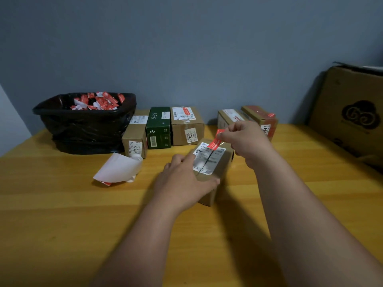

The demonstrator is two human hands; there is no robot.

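Small box (224,162): it is sitting on the worktop (62,214) near the middle, just in front of the person, turned at an angle so its labelled top is facing up.
Left hand (182,183): it is gripping the box's near left corner, fingers along the side and thumb across the near edge. This is likely pinning the box down so it is not lifting with the pull.
Right hand (246,139): it is pinching the free end of the red strip (215,142) between thumb and fingertips and drawing it up and away from the box.
Red strip: its lower end is clinging to the far edge of the shipping label (207,160), while the upper end is standing clear in the pinch. It looks part-peeled.
Bin (83,129): black-lined, it is standing at the far left, holding a heap of red scraps (99,101), probably where peeled strips are going.
Row of parcels (186,127): they are lining the wall behind, seemingly waiting their turn.
White sheet (118,169): it is lying curled to the left of the box.
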